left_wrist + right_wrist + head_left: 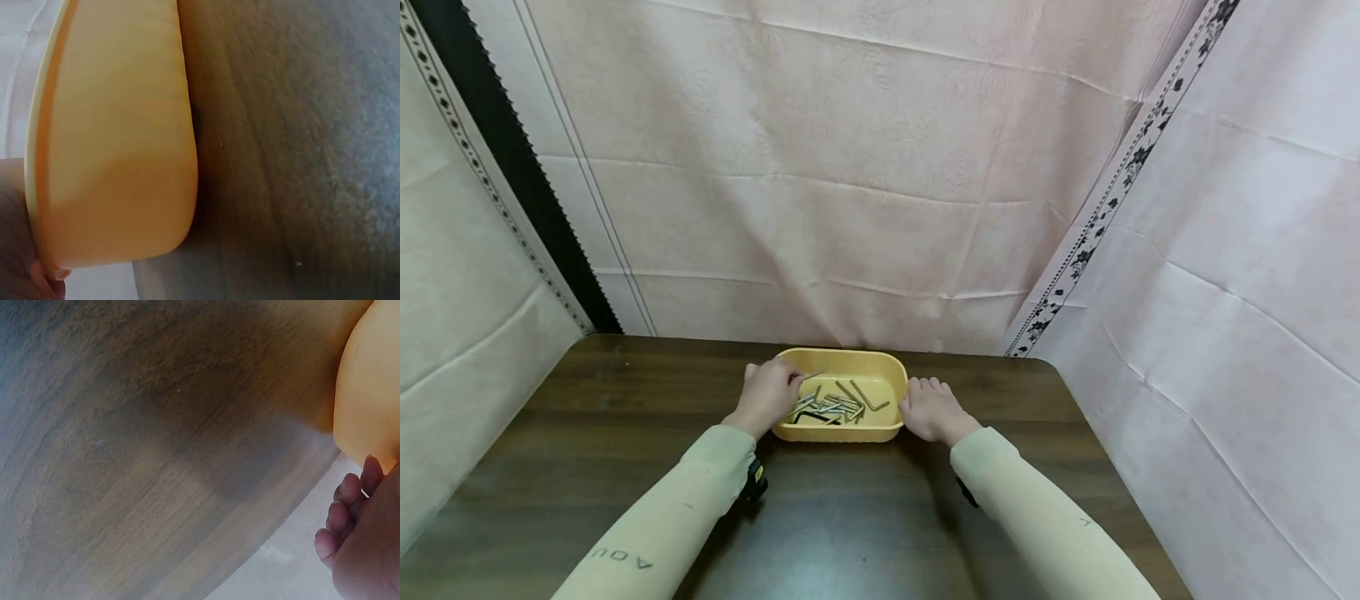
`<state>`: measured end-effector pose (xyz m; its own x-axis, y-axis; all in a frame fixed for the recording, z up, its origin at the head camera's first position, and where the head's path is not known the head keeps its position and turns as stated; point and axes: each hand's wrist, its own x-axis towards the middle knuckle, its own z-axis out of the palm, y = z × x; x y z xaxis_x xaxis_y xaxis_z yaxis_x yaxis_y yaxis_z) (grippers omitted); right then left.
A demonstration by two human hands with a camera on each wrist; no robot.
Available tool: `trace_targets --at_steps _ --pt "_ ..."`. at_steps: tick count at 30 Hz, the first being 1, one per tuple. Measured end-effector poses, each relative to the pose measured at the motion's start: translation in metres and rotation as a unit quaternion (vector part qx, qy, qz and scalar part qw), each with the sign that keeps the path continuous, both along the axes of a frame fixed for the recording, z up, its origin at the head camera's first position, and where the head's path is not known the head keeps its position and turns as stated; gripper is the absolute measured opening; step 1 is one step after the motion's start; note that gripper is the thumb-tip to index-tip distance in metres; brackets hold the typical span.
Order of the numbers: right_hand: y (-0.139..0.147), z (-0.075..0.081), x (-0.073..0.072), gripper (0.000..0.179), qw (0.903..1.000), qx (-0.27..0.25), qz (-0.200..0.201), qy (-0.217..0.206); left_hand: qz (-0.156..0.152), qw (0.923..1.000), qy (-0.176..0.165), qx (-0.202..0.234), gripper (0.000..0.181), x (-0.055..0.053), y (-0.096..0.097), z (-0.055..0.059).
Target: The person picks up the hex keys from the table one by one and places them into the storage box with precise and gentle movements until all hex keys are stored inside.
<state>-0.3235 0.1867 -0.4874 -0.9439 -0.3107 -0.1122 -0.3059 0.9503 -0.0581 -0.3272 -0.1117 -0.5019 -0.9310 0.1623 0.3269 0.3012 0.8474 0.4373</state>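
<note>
A yellow plastic tray sits on the table near its far edge. Silvery bolts or pins are heaped inside it. Beside them lie thin L-shaped hex keys and a black hex key. My left hand grips the tray's left end, and a thin metal piece shows by its fingertips. At the opposite end my right hand holds the rim with curled fingers. From the left wrist, the tray's outer wall fills the view; most of that hand is hidden. Curled fingertips show beside the tray in the right wrist view.
The dark wooden table stretches from the tray back toward me. Pale patterned cloth hangs behind the table's far edge, and more cloth hangs along the right side. A black strip runs down the left corner.
</note>
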Motion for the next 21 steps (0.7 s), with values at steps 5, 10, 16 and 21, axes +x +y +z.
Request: trace_targets --at_steps 5,10,16,21 --pt "-0.001 0.000 0.001 0.025 1.0000 -0.002 0.000 -0.004 0.003 1.0000 -0.008 0.002 0.016 0.002 -0.001 -0.002" --pt "-0.002 -0.001 0.000 0.023 1.0000 0.000 0.002 -0.003 0.002 1.0000 0.008 0.003 0.014 0.003 -0.002 0.000" --pt "-0.004 -0.003 -0.001 0.023 1.0000 -0.008 -0.002 -0.004 -0.014 0.9992 0.025 0.028 0.013 0.006 -0.006 0.001" --pt "0.002 -0.007 0.000 0.026 0.9992 -0.023 -0.010 0.030 -0.028 0.9978 0.039 0.046 0.012 0.016 -0.011 0.006"
